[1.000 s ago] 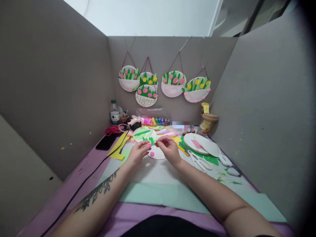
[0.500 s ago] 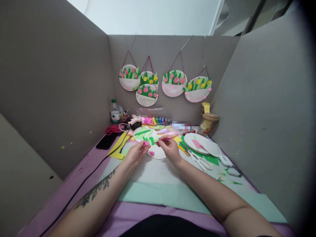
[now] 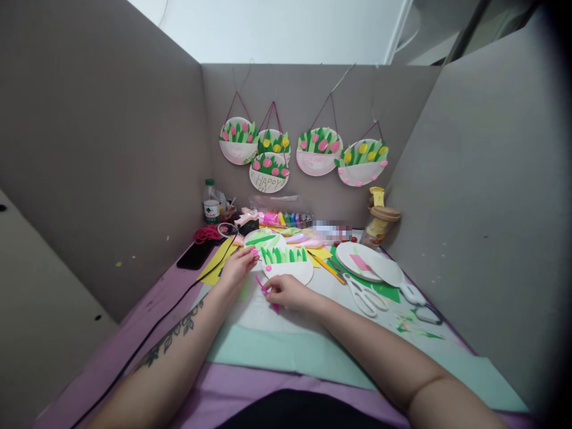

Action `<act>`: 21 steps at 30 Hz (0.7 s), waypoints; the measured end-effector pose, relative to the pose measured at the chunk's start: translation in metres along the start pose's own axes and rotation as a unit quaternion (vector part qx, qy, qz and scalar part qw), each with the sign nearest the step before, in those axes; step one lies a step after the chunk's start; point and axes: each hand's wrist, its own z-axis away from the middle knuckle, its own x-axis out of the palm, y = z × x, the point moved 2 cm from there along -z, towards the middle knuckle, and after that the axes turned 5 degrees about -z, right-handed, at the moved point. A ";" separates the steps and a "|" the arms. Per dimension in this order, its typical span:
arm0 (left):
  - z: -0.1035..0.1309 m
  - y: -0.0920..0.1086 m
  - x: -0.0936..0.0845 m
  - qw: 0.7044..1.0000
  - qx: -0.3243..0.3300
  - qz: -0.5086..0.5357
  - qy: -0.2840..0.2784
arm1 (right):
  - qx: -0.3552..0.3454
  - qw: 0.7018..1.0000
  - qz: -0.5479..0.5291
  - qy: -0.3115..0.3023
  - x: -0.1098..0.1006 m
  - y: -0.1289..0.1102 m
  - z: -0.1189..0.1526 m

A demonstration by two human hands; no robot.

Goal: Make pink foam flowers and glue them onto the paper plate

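Pinched in the fingertips of my left hand (image 3: 240, 267) is a small bright-pink flower (image 3: 255, 253), just off the left edge of a white paper-plate basket (image 3: 292, 274). Green paper leaves (image 3: 286, 255) stand along the top of that plate, and one pink flower (image 3: 268, 268) sits on its left part. In front of the plate, my right hand (image 3: 286, 292) holds a thin pink tool (image 3: 275, 308) slantwise, low over the white sheet. Its middle is hidden by my fingers.
White scissors (image 3: 364, 296) and a yellow craft knife (image 3: 328, 267) lie to the right, beside white plates (image 3: 353, 271). A phone (image 3: 193, 255) and a black cable (image 3: 172, 314) are at the left. Finished plate baskets (image 3: 319, 162) hang on the back panel.
My right hand has moved down and left with the pink tool, now pointing toward the front. My left hand has shifted slightly left and up with the flower, uncovering the plate's leaves.
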 end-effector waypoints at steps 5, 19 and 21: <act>0.000 0.002 -0.001 0.999 0.003 -0.032 0.001 | -0.064 0.991 0.067 0.101 -0.005 -0.009 -0.005; 0.024 -0.001 0.018 0.977 -0.014 -0.179 -0.112 | -0.210 0.911 0.193 0.299 -0.034 -0.012 0.002; 0.024 -0.001 0.017 0.974 -0.012 -0.194 -0.115 | -0.210 0.912 0.195 0.294 -0.033 -0.010 0.001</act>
